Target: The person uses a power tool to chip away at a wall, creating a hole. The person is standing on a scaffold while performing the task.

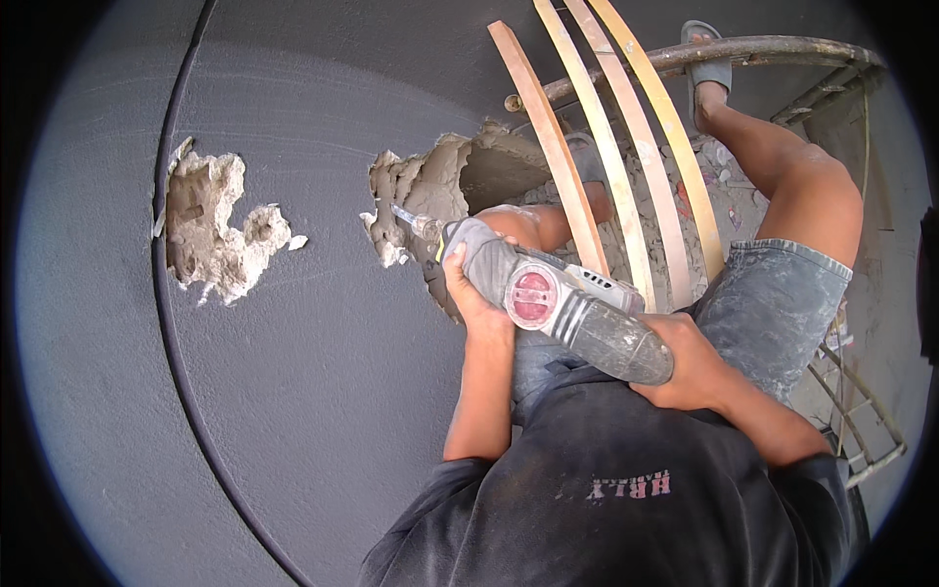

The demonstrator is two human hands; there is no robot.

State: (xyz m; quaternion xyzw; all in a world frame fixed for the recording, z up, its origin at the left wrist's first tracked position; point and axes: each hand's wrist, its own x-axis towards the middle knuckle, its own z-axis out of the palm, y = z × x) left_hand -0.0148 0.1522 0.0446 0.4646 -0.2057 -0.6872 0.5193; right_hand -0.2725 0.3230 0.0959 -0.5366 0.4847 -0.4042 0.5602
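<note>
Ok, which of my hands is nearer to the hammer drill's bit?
Your left. The left hand holds the hammer drill near its front, a little behind the bit; the right hand is at the rear end, farther from the bit.

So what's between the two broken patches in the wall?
In the head view, mostly dark grey wall, with one small pale spot close to the left broken patch.

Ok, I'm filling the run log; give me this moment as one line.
left hand: around front of drill | right hand: on its rear | bit: at chipped wall hole, contact unclear
</note>
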